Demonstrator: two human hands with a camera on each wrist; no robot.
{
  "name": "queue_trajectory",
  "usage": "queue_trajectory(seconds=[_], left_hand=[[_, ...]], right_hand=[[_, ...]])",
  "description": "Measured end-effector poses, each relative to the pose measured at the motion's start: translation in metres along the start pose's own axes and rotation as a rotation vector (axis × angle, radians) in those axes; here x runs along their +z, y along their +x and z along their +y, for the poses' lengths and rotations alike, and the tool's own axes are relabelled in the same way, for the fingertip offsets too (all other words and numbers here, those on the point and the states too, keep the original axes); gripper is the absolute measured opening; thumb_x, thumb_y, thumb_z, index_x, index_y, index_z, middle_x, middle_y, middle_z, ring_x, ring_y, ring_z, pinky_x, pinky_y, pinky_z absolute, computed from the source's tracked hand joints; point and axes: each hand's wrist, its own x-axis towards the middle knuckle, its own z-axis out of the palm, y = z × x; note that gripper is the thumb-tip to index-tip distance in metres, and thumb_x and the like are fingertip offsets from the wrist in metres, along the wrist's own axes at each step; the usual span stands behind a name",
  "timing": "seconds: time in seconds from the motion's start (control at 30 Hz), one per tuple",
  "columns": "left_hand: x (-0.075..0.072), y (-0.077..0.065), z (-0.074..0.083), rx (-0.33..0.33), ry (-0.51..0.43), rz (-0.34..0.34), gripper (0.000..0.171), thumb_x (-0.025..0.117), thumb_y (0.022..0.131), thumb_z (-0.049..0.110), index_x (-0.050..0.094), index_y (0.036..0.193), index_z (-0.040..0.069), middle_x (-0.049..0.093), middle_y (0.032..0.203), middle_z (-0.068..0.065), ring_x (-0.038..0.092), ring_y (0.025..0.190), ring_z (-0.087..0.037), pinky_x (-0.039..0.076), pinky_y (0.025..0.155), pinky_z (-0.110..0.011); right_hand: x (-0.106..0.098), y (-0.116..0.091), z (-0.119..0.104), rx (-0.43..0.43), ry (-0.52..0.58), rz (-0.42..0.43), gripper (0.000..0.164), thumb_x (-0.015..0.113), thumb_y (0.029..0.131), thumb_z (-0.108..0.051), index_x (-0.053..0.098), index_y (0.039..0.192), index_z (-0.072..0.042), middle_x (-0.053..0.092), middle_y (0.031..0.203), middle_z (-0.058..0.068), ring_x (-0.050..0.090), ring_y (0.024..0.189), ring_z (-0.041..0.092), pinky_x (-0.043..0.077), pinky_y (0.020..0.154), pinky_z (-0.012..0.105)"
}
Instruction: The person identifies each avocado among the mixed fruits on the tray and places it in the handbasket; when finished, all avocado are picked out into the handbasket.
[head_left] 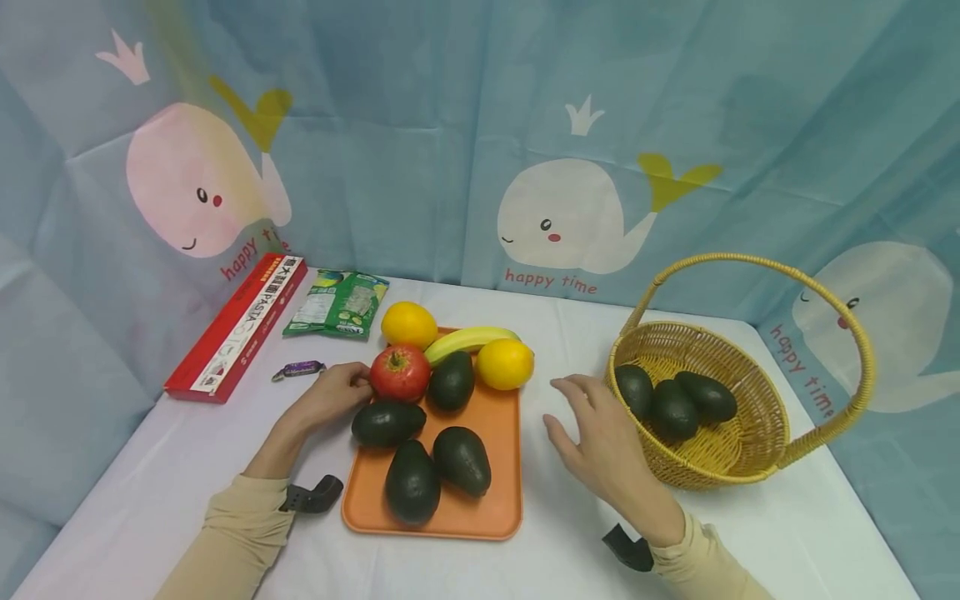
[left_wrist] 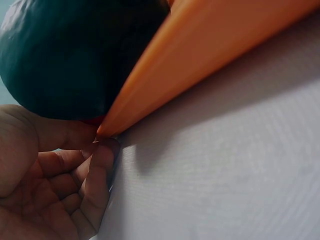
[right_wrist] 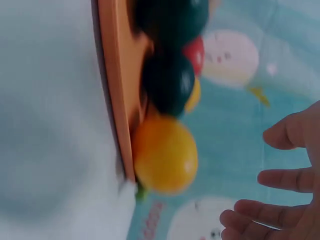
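Note:
My left hand (head_left: 333, 398) is at the left side of an orange tray (head_left: 506, 467). In the left wrist view its thumb and fingertips pinch the tray's rim (left_wrist: 135, 107), just below a dark green avocado (left_wrist: 60, 55). On the tray lie several avocados (head_left: 413, 483), a red pomegranate (head_left: 405, 377), a banana (head_left: 471, 338) and two yellow-orange round fruits, one at the right (head_left: 506, 364) and one at the back (head_left: 408, 324). My right hand (head_left: 603, 437) is spread between the tray and a wicker basket, holding nothing.
The yellow wicker basket (head_left: 757, 383) with a tall handle stands at the right, with three avocados (head_left: 673, 411) inside. A red pasta box (head_left: 240, 329), a green snack bag (head_left: 337, 304) and a small purple-wrapped item (head_left: 300, 368) lie at the left. A printed curtain (head_left: 420, 183) hangs behind.

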Motion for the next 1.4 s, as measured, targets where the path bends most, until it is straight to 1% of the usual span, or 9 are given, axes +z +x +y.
queue_trajectory(seconds=[0.17, 0.3, 0.47, 0.6, 0.73, 0.93, 1.07, 1.23, 1.4], left_hand=[[0.001, 0.000, -0.001, 0.001, -0.003, 0.002, 0.025, 0.055, 0.089, 0.010, 0.062, 0.107, -0.007, 0.062, 0.081, -0.009, 0.053, 0.075, -0.018, 0.043, 0.070, -0.029], [0.001, -0.001, -0.002, -0.007, -0.006, 0.002, 0.026, 0.056, 0.090, 0.010, 0.062, 0.108, -0.007, 0.062, 0.082, -0.010, 0.053, 0.076, -0.019, 0.043, 0.071, -0.029], [0.002, -0.001, -0.002, -0.009, -0.012, 0.005, 0.025, 0.056, 0.089, 0.010, 0.062, 0.107, -0.006, 0.063, 0.082, -0.009, 0.053, 0.076, -0.019, 0.043, 0.070, -0.029], [0.001, -0.002, 0.000, -0.007, -0.008, 0.007, 0.024, 0.056, 0.089, 0.010, 0.063, 0.106, -0.006, 0.062, 0.082, -0.009, 0.052, 0.076, -0.018, 0.042, 0.070, -0.029], [0.001, -0.003, 0.001, -0.007, -0.008, 0.002, 0.024, 0.056, 0.090, 0.011, 0.063, 0.106, -0.006, 0.062, 0.082, -0.009, 0.052, 0.077, -0.019, 0.042, 0.071, -0.029], [0.000, -0.003, 0.003, -0.010, -0.011, -0.003, 0.025, 0.056, 0.090, 0.011, 0.063, 0.107, -0.006, 0.062, 0.082, -0.009, 0.052, 0.077, -0.019, 0.043, 0.071, -0.029], [0.000, -0.002, 0.002, -0.013, -0.012, -0.007, 0.025, 0.056, 0.090, 0.011, 0.062, 0.107, -0.006, 0.063, 0.083, -0.010, 0.053, 0.077, -0.019, 0.043, 0.071, -0.029], [0.001, -0.001, 0.000, -0.011, -0.009, -0.006, 0.025, 0.056, 0.090, 0.011, 0.062, 0.107, -0.006, 0.063, 0.084, -0.010, 0.053, 0.077, -0.019, 0.043, 0.071, -0.029], [0.001, -0.001, 0.000, -0.006, -0.012, -0.004, 0.024, 0.056, 0.090, 0.011, 0.062, 0.107, -0.006, 0.063, 0.083, -0.010, 0.053, 0.076, -0.018, 0.043, 0.071, -0.029]], right_hand=[[0.018, 0.000, -0.027, -0.094, 0.021, -0.047, 0.049, 0.073, 0.080, -0.030, 0.060, 0.123, -0.012, 0.061, 0.117, 0.010, 0.062, 0.098, 0.025, 0.052, 0.078, 0.039], [0.030, -0.002, -0.044, -0.168, 0.043, -0.099, 0.054, 0.073, 0.081, -0.033, 0.057, 0.128, -0.013, 0.060, 0.121, 0.012, 0.062, 0.097, 0.025, 0.052, 0.076, 0.037], [0.039, -0.006, -0.060, -0.221, 0.041, -0.151, 0.059, 0.072, 0.082, -0.039, 0.053, 0.132, -0.014, 0.058, 0.124, 0.013, 0.063, 0.097, 0.025, 0.052, 0.076, 0.037], [0.045, -0.009, -0.067, -0.231, 0.035, -0.193, 0.060, 0.070, 0.083, -0.042, 0.053, 0.135, -0.018, 0.058, 0.127, 0.014, 0.063, 0.101, 0.026, 0.052, 0.078, 0.038], [0.050, -0.012, -0.072, -0.225, 0.013, -0.255, 0.061, 0.069, 0.084, -0.044, 0.051, 0.138, -0.022, 0.056, 0.130, 0.013, 0.061, 0.104, 0.026, 0.052, 0.081, 0.038], [0.053, -0.014, -0.074, -0.226, -0.017, -0.303, 0.062, 0.070, 0.084, -0.045, 0.050, 0.139, -0.025, 0.056, 0.128, 0.011, 0.062, 0.096, 0.022, 0.052, 0.076, 0.034], [0.054, -0.015, -0.075, -0.225, -0.028, -0.320, 0.065, 0.071, 0.083, -0.046, 0.049, 0.140, -0.024, 0.057, 0.124, 0.009, 0.061, 0.089, 0.019, 0.050, 0.071, 0.031], [0.055, -0.015, -0.075, -0.219, -0.003, -0.331, 0.066, 0.072, 0.083, -0.043, 0.047, 0.141, -0.023, 0.056, 0.120, 0.008, 0.059, 0.082, 0.016, 0.049, 0.068, 0.028], [0.055, -0.015, -0.075, -0.208, 0.020, -0.334, 0.065, 0.072, 0.083, -0.040, 0.047, 0.140, -0.022, 0.056, 0.120, 0.008, 0.059, 0.080, 0.015, 0.050, 0.067, 0.028]])
